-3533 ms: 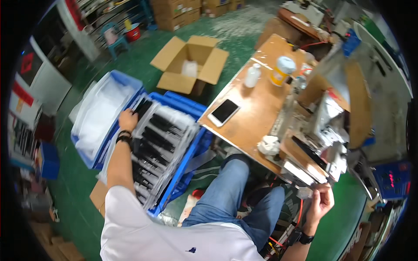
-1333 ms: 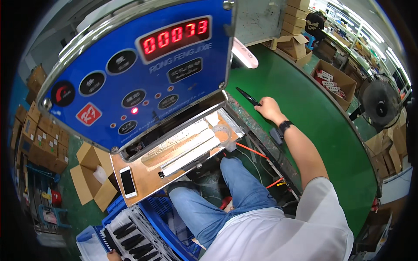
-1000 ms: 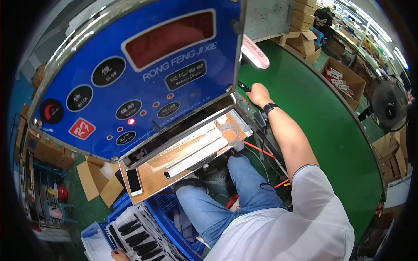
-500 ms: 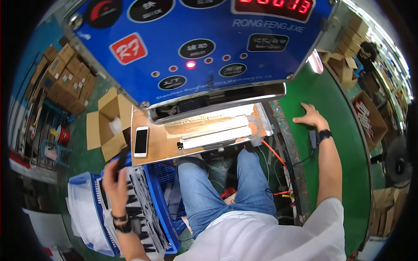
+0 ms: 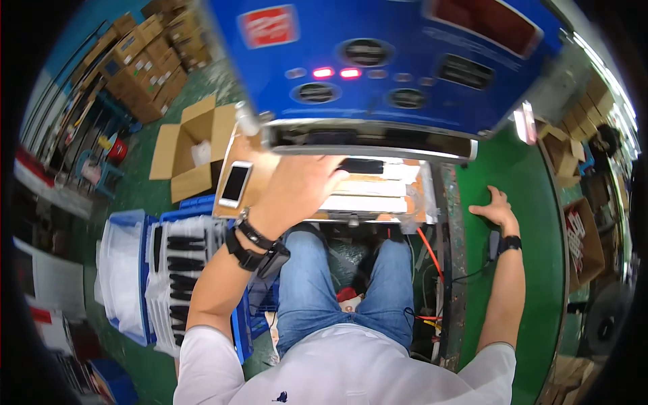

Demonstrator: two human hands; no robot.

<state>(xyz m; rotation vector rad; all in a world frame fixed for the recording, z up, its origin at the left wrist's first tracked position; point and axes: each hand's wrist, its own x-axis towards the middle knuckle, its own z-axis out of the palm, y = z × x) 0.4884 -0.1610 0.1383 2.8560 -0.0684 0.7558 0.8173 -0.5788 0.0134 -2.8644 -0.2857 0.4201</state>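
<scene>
L hand [image 5: 300, 185] is reaching over the bench [image 5: 251, 196], fingers pinching a flat black part [image 5: 361, 165] just under the blue machine panel's [image 5: 378, 61] lower edge. R hand [image 5: 496, 208] is lying open & flat on the green surface [image 5: 533, 223], holding nothing. Smartphone [image 5: 234, 183] is lying near the bench's left edge.

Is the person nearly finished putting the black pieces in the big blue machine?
Not nearly, it seems. The left hand is placing one black piece on the wooden table under the blue machine. The right hand rests flat on the green surface. Many black pieces still fill the blue crate.
</scene>
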